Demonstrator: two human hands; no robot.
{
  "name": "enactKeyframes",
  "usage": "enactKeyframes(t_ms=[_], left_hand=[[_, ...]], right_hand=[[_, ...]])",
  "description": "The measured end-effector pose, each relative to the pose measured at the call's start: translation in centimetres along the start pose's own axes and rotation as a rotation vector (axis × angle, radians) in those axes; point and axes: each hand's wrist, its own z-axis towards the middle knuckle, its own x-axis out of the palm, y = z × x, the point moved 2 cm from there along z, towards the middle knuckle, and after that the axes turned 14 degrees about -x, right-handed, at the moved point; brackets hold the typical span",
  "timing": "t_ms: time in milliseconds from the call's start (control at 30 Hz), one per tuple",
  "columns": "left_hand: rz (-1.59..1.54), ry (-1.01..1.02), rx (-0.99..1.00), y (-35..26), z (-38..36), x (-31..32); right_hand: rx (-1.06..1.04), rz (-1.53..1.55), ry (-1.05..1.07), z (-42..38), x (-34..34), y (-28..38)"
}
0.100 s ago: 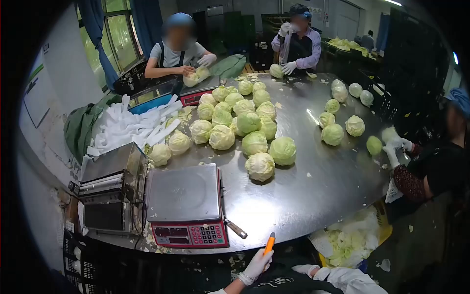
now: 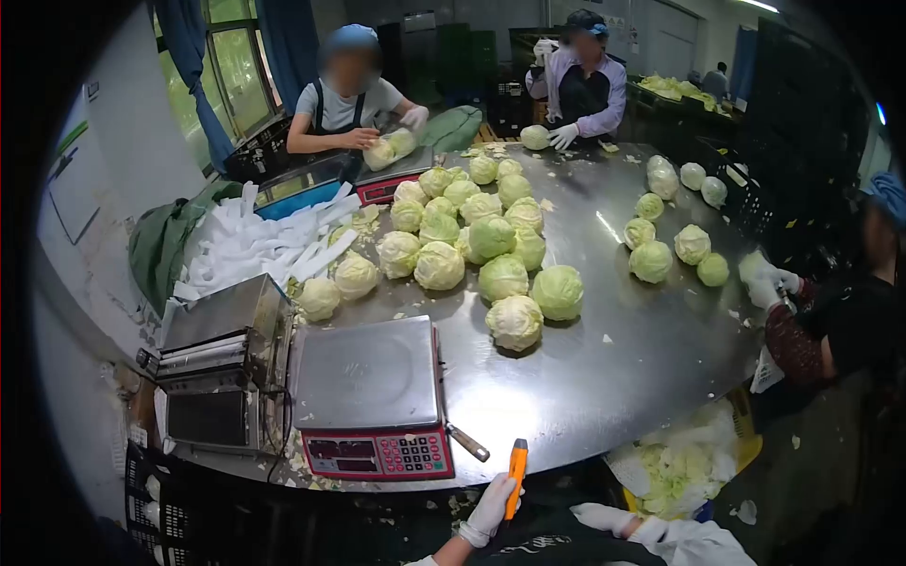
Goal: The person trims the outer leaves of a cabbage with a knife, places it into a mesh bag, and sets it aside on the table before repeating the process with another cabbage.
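Note:
In my gloved left hand [image 2: 493, 507] is an orange utility knife [image 2: 516, 479], held upright just off the table's near edge. My gloved right hand [image 2: 604, 518] lies flat in front of my dark apron, fingers stretched to the left, holding nothing that I can see. Closest to the knife on the table is a wooden-handled tool [image 2: 468, 442], its far end partly hidden beside the red scale [image 2: 377, 455]. Farther in, a pale cabbage [image 2: 514, 323] sits at the near end of a large group of cabbages [image 2: 439, 265].
A metal table [image 2: 604, 377] spans the view. White foam strips [image 2: 274, 236] and a wrapping machine [image 2: 222, 330] stand left. A yellow crate [image 2: 748, 429] with leaf scraps is below right. Co-workers handle cabbages at the far side and right edge.
The utility knife has tilted more upright in my left hand. A cabbage near the right co-worker has shifted left, beside another one. The whole view has moved slightly.

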Motion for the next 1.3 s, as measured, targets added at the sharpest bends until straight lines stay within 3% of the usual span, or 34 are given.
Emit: enactKeyframes(t_ms=[33,67,133,200,233,267,367,400,433,467,533,600,667,700,800,900,1033,1167,1200,1233,1267,1300], left_hand=[[-0.05,-0.025,0.065,-1.1,1.1,0.4],[-0.097,-0.058,0.121,-2.0,1.6,0.5],[-0.131,-0.012,0.141,-3.2,2.9,1.0],[0.199,-0.055,0.344,-3.5,4.3,3.1],[0.243,0.026,0.326,-3.9,3.8,5.0],[0.453,0.046,0.295,-3.5,4.1,5.9],[0.59,0.215,0.209,-2.3,4.2,8.0],[0.457,0.322,0.253,-2.2,3.9,8.1],[0.689,0.219,0.22,-2.2,3.6,7.1],[0.919,0.124,0.171,-3.0,2.7,6.3],[1.532,-0.25,0.43,-1.6,3.6,3.6],[1.48,-0.254,0.371,-0.1,5.4,1.3],[1.594,-0.338,0.365,-0.6,5.8,2.5],[1.581,-0.341,0.391,0.5,6.9,2.4],[1.54,-0.349,0.535,2.1,8.2,3.1],[1.521,-0.291,0.709,2.5,8.2,4.4],[1.449,-0.296,0.754,1.5,6.6,3.7],[1.259,-0.266,0.692,-1.4,3.3,3.9],[1.258,-0.294,0.789,-2.8,2.2,4.4],[1.293,-0.347,0.841,-4.2,1.7,4.2],[1.327,-0.395,0.9,-5.7,1.2,3.8],[1.394,-0.453,0.916,-7.4,0.6,3.3]], right_hand=[[0.112,-0.013,-0.005,-1.5,-2.8,4.0],[-0.089,-0.235,-0.088,-2.5,-4.5,6.0],[-0.287,-0.048,-0.401,-2.9,-6.8,11.2],[-0.232,0.307,-0.521,-2.6,-7.6,16.1],[-0.315,0.395,-0.584,-2.0,-8.0,17.4],[-0.354,0.288,-0.594,-1.2,-8.5,17.2],[-0.292,0.349,-0.579,-1.7,-9.1,16.5],[-0.263,0.406,-0.626,-2.9,-9.5,15.5],[-0.235,0.463,-0.674,-4.0,-9.8,14.5],[-0.133,0.603,-0.659,-5.9,-10.2,14.4],[0.062,0.343,-0.564,-8.3,-9.9,10.7],[-0.265,-0.287,-0.416,-10.1,-7.5,7.1],[0.01,-0.358,-0.162,-11.1,-5.3,4.5],[0.178,-0.343,-0.062,-11.3,-6.0,8.5],[0.285,-0.407,0.08,-8.9,-5.0,8.2],[0.134,-0.493,-0.055,-4.2,-2.2,2.4],[0.156,-0.269,-0.333,-1.0,-1.2,3.6],[-0.204,-0.145,-0.251,-2.2,-0.3,2.8],[-0.266,-0.108,-0.198,-2.4,-0.6,3.1],[-0.248,-0.131,-0.102,-1.5,-0.5,2.2],[-0.229,-0.361,-0.056,-0.4,0.0,-0.2],[-0.005,-0.414,0.1,0.0,-0.5,-0.3]])
